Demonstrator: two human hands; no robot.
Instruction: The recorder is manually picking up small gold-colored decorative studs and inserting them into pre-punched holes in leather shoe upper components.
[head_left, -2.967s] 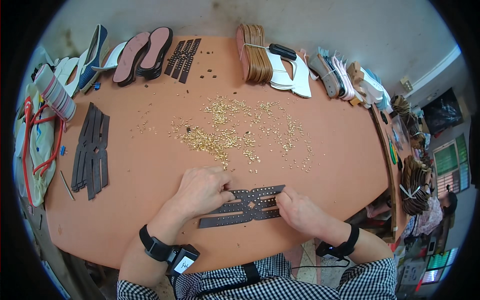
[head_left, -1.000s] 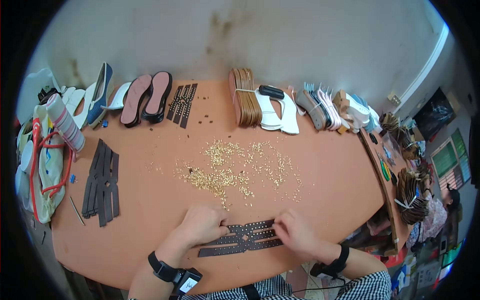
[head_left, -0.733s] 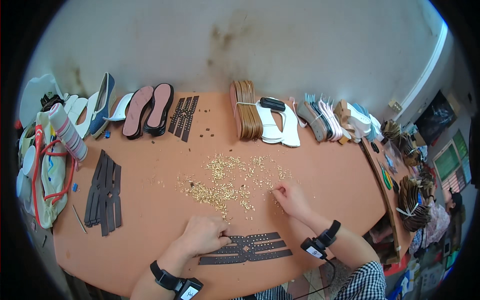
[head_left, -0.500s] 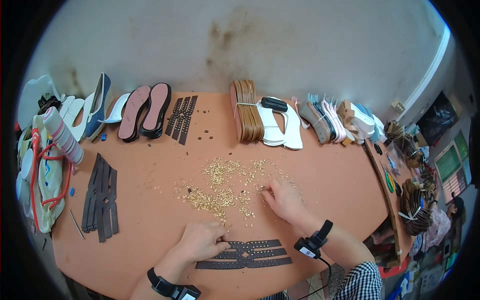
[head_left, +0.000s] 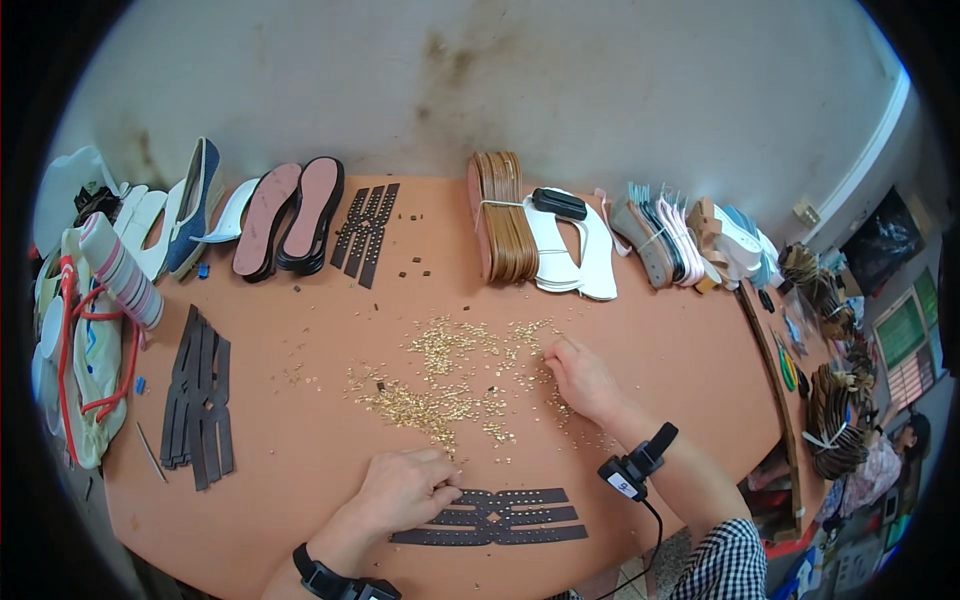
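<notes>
A dark brown strappy shoe upper (head_left: 515,518) lies flat near the table's front edge, dotted with gold studs along its straps. My left hand (head_left: 408,488) is closed at its upper left end, thumb and fingers gripping a strap there; the fingertips are partly hidden. Beyond it, many small gold studs (head_left: 420,405) are scattered in loose patches across the middle of the table. Over the right side of these studs, my right hand (head_left: 582,378) is closed in a pinch. Whatever lies between its fingertips is too small to name.
More dark uppers (head_left: 205,400) lie stacked at the left, beside a thin metal tool (head_left: 152,452). A studded upper (head_left: 366,235), pink-topped soles (head_left: 312,215), a tied brown bundle (head_left: 500,220) and white shoe-shaped pieces (head_left: 600,255) line the back. A striped cone (head_left: 120,270) stands far left.
My right hand has shifted slightly right and its fingers are drawn closer together. The left hand stays at the upper's end. The whole view has moved a little.
</notes>
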